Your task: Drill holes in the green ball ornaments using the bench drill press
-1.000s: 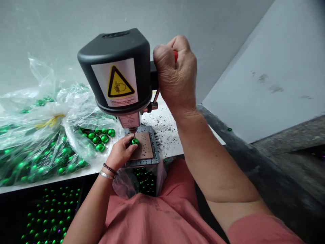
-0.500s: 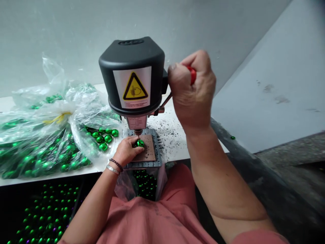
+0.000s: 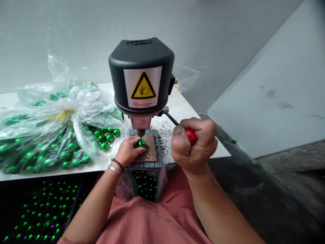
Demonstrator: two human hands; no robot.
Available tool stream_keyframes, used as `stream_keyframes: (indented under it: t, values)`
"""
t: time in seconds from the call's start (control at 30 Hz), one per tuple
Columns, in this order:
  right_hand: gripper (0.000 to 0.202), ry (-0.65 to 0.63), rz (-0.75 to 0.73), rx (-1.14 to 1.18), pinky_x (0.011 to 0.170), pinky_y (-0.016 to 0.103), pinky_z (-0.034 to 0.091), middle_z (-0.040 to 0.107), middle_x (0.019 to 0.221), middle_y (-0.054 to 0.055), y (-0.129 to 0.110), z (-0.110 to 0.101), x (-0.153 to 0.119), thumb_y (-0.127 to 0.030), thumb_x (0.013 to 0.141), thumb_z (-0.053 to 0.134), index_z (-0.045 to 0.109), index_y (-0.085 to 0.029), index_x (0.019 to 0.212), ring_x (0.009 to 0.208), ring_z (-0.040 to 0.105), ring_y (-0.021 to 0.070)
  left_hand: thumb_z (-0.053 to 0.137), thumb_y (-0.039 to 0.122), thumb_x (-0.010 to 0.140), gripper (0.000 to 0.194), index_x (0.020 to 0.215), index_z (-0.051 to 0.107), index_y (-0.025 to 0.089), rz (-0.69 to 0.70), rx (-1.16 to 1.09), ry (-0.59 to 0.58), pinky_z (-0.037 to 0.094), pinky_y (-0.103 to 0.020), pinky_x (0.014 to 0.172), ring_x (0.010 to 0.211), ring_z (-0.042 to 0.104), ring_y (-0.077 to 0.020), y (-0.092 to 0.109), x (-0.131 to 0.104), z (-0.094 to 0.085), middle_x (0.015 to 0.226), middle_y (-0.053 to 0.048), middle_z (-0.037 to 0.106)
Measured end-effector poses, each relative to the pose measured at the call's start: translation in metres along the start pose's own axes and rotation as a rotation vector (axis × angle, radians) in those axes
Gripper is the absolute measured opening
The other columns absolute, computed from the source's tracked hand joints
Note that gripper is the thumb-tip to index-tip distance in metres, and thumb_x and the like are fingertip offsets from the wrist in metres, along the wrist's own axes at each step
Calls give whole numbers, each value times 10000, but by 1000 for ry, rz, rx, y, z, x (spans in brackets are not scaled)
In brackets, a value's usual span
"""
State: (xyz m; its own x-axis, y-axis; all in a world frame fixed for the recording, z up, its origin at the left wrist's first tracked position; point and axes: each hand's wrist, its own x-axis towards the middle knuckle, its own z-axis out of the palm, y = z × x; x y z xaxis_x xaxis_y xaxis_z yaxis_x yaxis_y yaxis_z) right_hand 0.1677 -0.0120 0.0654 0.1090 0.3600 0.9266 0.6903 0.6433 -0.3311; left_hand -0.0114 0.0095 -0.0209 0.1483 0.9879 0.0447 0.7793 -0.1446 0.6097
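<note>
A black drill press with a yellow warning sticker stands on the white table in front of me. My left hand grips a shiny green ball between thumb and fingers, on a brown board over the machine's base. Directly above, the drill bit meets the top of the ball; how deep it sits I cannot tell. On the right, my right hand is wrapped round the red knob of the press's lever.
Clear plastic bags full of green balls spread over the left of the table. Dark shavings lie beside the base. Below hangs a bag of green balls; more balls are at lower left. One ball lies off to the right.
My right hand has pulled the red-knobbed lever down from beside the motor housing. My left hand still holds the ball on the board. The view has shifted slightly.
</note>
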Motion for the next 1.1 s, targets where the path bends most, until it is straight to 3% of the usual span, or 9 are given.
stream_keyframes:
  t: [0.47,0.6,0.77,0.9,1.0,1.1]
  values:
    - [77,32,125,197,628,298,451,512,710,-12,2,10,-23,-171,755,465,451,-216,816,685,551,115,638,346,707,326,996,673,201,46,-1,-10,443,-319,891,975,585,-204,0,-1,-1,1043,-53,657]
    - [37,12,185,236,657,321,472,462,637,-20,3,12,-31,-178,758,458,437,-204,740,714,576,138,631,341,713,313,977,677,180,58,-6,-1,444,-317,885,967,589,-208,2,-2,-2,1043,-66,658]
    - [50,8,156,261,635,306,475,414,595,-43,5,14,-43,-163,766,434,417,-209,761,632,534,117,634,337,708,273,940,681,202,55,-2,7,447,-308,879,961,593,-201,0,-2,0,1020,-52,669]
    - [21,82,114,178,613,250,409,457,666,-26,-2,11,-9,-208,798,459,441,-204,787,629,468,86,638,337,708,328,1008,661,208,58,-6,21,429,-319,913,1001,584,-202,-1,-3,2,1065,-55,664]
    - [231,120,128,-28,554,232,305,376,615,-27,-5,19,44,-327,860,397,400,-189,675,567,365,69,650,333,696,356,1033,653,217,32,3,44,413,-341,935,1029,574,-212,1,-6,2,1096,-55,654]
    - [355,-16,266,76,569,227,261,288,560,-54,2,35,90,-434,871,330,309,-189,615,531,274,48,653,330,694,376,1044,652,193,1,14,53,422,-349,918,1015,577,-228,6,-12,0,1078,-81,656]
